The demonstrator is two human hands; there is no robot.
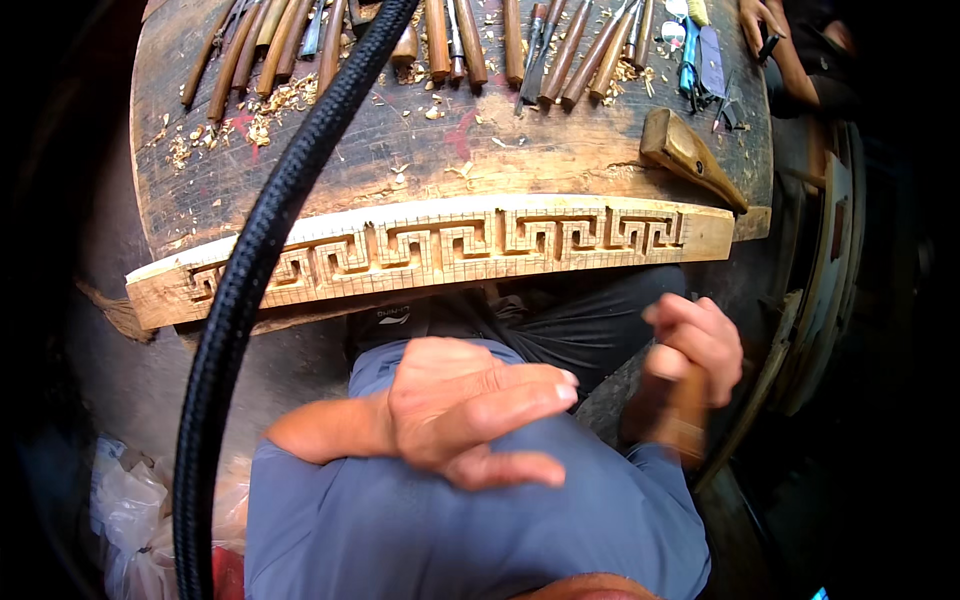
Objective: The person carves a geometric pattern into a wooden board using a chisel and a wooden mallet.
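My left hand (480, 410) is held in front of my chest, its fingers apart and nothing in it. To the right, my right hand (705, 340) is closed round a wooden-handled tool (686, 410), slightly blurred. The brown handle points down toward my body, and its working end cannot be made out. Beyond both hands, along the bench's near edge, lies a long, pale, slightly curved wooden board (460, 245). A fret pattern of angular grooves is carved in its face, with a pencilled grid around it. Neither hand touches the board.
On the worn wooden bench (400, 150), several wooden-handled chisels (440, 40) lie along the far side among shavings. A wooden mallet (690, 155) rests at the right. A thick black braided cable (270, 230) crosses the view. Another person's hand (765, 20) shows at the far right.
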